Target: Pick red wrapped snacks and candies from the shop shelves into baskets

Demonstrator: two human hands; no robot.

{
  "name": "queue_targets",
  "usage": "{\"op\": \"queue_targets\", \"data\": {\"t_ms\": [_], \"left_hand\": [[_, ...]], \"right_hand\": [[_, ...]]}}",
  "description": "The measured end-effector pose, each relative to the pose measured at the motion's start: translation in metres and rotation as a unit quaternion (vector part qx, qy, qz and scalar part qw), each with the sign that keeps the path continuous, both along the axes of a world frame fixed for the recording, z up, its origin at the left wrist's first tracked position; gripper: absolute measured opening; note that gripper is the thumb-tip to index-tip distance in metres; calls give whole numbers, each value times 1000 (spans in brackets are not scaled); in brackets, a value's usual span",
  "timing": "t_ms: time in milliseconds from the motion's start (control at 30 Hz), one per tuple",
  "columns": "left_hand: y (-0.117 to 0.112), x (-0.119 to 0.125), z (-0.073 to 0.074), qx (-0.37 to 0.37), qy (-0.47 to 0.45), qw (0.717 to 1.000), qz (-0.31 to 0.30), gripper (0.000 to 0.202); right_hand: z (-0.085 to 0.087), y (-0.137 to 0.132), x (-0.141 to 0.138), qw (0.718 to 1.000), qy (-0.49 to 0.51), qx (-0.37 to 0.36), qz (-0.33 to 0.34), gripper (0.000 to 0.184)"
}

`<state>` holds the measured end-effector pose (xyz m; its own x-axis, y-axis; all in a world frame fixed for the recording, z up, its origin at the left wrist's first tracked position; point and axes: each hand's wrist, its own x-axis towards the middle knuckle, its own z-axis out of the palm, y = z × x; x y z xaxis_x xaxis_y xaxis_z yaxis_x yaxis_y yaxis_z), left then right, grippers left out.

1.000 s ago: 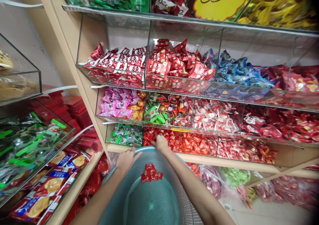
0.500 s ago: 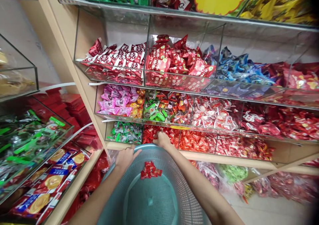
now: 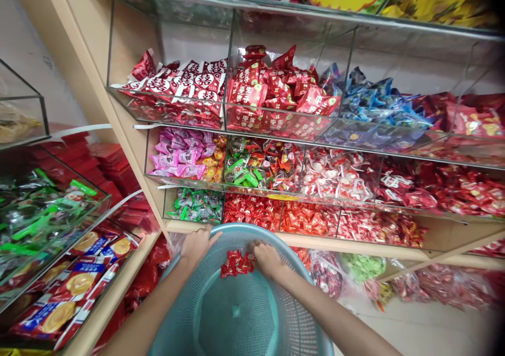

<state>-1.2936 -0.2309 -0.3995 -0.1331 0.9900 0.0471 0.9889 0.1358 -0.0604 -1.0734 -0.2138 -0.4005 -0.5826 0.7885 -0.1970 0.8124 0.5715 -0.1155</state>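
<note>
A deep green plastic basket (image 3: 290, 322) with mesh sides is in front of me, below the shelves. My left hand (image 3: 197, 246) grips its far rim on the left, thumb stretched along the edge. My right hand (image 3: 268, 258) is inside the basket near the far wall, fingers curled round red-wrapped candies that are mostly hidden. Touching or just beside its fingertips is a small heap of red-wrapped candies (image 3: 235, 264) at the basket's far side. Behind the rim, the lowest shelf has a bin of similar red candies (image 3: 252, 211).
Clear-fronted bins rise in tiers, holding pink-wrapped sweets (image 3: 177, 159), red packets (image 3: 276, 90) and blue packets (image 3: 379, 106). On the left, a wooden post (image 3: 104, 109) stands beside bins of green-wrapped sweets (image 3: 43, 214) and biscuit packs (image 3: 71, 287). Bagged sweets (image 3: 363, 266) lie below the shelf at right.
My right hand has come back from the red candy bin, over the rim and down into the basket beside the heap. My left hand stays on the rim. The view has shifted slightly.
</note>
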Motion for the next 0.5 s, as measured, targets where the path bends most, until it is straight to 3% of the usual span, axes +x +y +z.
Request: {"op": "queue_targets", "data": {"t_ms": [267, 500], "left_hand": [[-2, 2, 4, -18, -9, 1000, 19, 63], [-3, 0, 3, -10, -5, 1000, 8, 62]], "right_hand": [[-4, -1, -8, 999, -40, 8, -13, 32], [-12, 5, -6, 1000, 5, -14, -24, 44]]}}
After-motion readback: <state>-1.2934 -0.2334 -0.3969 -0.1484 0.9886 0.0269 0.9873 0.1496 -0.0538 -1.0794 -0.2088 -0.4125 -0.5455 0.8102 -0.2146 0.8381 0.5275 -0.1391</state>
